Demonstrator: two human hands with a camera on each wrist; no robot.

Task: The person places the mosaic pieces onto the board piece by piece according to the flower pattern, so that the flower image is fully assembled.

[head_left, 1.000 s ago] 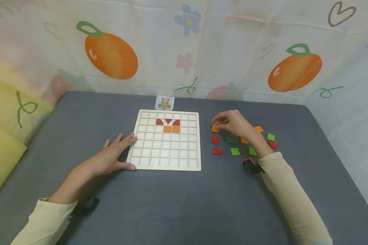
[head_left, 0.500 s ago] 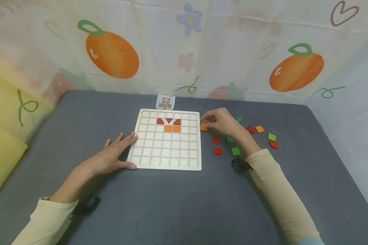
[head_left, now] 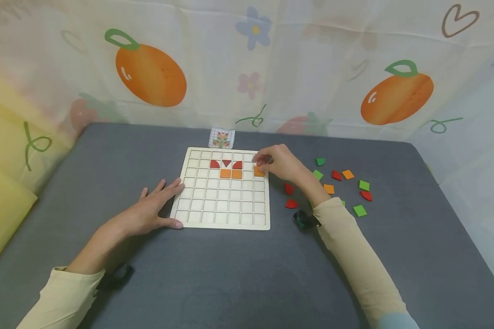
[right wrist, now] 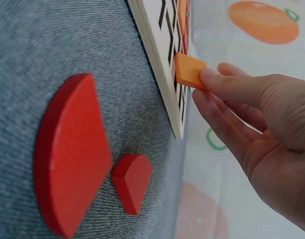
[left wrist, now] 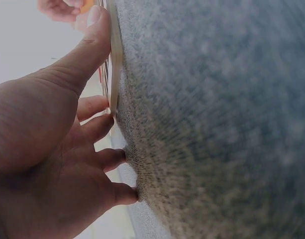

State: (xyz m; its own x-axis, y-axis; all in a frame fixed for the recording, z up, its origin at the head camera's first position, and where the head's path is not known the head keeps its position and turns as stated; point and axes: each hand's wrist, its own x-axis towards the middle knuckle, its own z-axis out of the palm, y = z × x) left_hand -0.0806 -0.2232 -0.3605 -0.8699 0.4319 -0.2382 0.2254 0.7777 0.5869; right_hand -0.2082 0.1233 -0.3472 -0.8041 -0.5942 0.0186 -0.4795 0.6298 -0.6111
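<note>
A pale wooden grid board (head_left: pixel 218 205) lies on the grey table, with red pieces (head_left: pixel 215 164) and two orange square tiles (head_left: pixel 231 173) set in its upper cells. My left hand (head_left: pixel 152 208) rests at the board's left edge, fingers spread, thumb at the near corner; the left wrist view shows the thumb (left wrist: pixel 87 50) along the rim. Over the board's right side, my right hand (head_left: pixel 281 162) pinches another orange square tile (right wrist: pixel 190 70) between thumb and fingers. In the right wrist view this tile is tilted close over the cells.
Right of the board lie loose red (head_left: pixel 291 204), green (head_left: pixel 360 210) and orange (head_left: pixel 347 174) pieces. A small printed pattern card (head_left: pixel 221 138) sits at the board's far edge. A patterned curtain (head_left: pixel 214 68) hangs behind the table.
My right hand has moved left with the orange tile, from among the loose pieces to over the board's right columns. The left hand has stayed in place.
</note>
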